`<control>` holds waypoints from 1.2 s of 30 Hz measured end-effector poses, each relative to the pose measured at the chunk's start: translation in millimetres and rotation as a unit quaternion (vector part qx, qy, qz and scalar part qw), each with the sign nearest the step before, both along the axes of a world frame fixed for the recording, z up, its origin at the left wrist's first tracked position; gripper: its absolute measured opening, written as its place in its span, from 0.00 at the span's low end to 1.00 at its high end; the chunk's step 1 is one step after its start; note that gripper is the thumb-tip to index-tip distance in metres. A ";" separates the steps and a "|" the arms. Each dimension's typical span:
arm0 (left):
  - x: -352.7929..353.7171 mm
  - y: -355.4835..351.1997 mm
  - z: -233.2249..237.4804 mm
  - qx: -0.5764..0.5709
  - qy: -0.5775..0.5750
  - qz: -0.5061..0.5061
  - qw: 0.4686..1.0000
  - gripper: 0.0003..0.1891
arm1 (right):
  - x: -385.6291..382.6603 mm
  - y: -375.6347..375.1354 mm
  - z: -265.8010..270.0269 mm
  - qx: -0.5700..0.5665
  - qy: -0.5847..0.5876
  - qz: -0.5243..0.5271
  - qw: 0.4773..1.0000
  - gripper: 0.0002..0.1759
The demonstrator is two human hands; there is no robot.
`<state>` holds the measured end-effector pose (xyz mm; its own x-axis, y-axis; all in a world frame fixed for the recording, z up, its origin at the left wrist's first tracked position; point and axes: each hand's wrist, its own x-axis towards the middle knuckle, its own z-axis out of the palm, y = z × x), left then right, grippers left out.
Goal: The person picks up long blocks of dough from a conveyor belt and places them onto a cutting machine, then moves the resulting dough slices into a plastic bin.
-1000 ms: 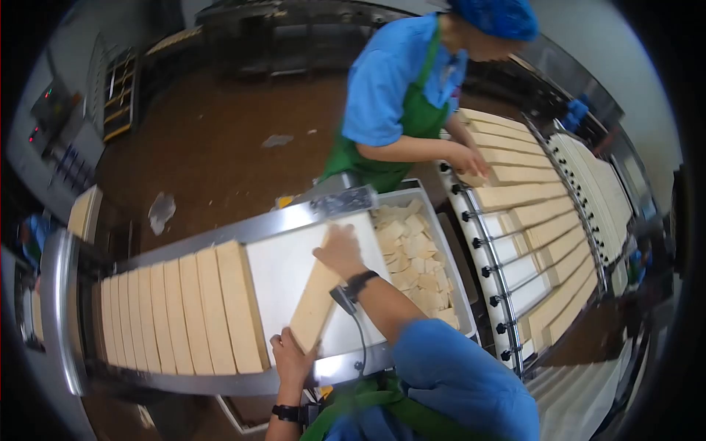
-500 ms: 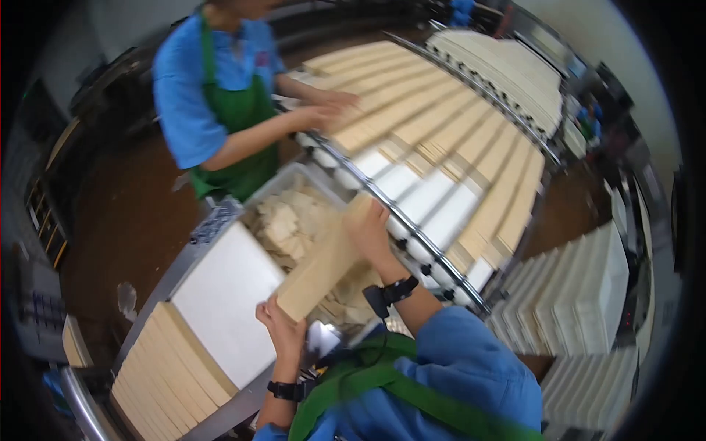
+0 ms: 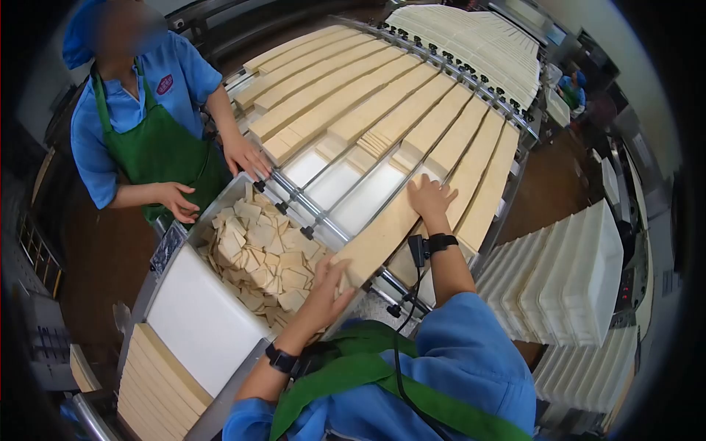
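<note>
A long cream-coloured block [image 3: 382, 237], seemingly of stacked thin slabs, lies slanting over the near rail onto a slatted rack. My left hand [image 3: 325, 295] grips its near end, thumb apart from the fingers. Over its far end is my right hand [image 3: 432, 200], gripping it with the fingers somewhat spread. The rack's other lanes hold several similar long rows [image 3: 346, 95]; some have loose slabs [image 3: 379, 140] at their near ends. Below my left hand is a grey bin [image 3: 193, 234] heaped with thin broken pieces [image 3: 254, 246].
A co-worker in a green apron [image 3: 154, 143] stands at left, one hand near the rail [image 3: 294, 192]. A white board [image 3: 209, 316] and more stacked strips [image 3: 158, 378] lie at lower left. Nested white trays [image 3: 559, 283] stand at right.
Both my hands have moved the block from above the bin rightward onto the rack. The co-worker's hands have left the rows; one is by the rail, one before the apron. The view has shifted.
</note>
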<state>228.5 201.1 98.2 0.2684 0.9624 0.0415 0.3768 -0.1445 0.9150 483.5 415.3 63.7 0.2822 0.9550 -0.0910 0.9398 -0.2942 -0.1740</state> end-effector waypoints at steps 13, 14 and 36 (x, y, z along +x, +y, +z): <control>25.3 53.8 -66.9 0.049 -0.085 0.045 0.994 0.31 | -50.1 -97.4 17.3 0.134 0.248 0.495 0.822 0.12; 19.3 51.8 -73.3 0.031 -0.188 0.082 0.978 0.31 | -56.3 -106.5 19.2 0.125 0.178 0.503 0.836 0.12; -198.4 -268.7 -170.3 -0.125 0.313 0.810 0.479 0.32 | -126.1 -105.6 -1.8 0.101 -0.015 0.486 0.868 0.11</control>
<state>30.2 -67.6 -72.1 -0.9555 -0.1180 0.2705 0.0214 0.8864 0.4624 357.4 309.7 61.9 -0.6659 0.7394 0.0994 0.7324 0.6732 -0.1013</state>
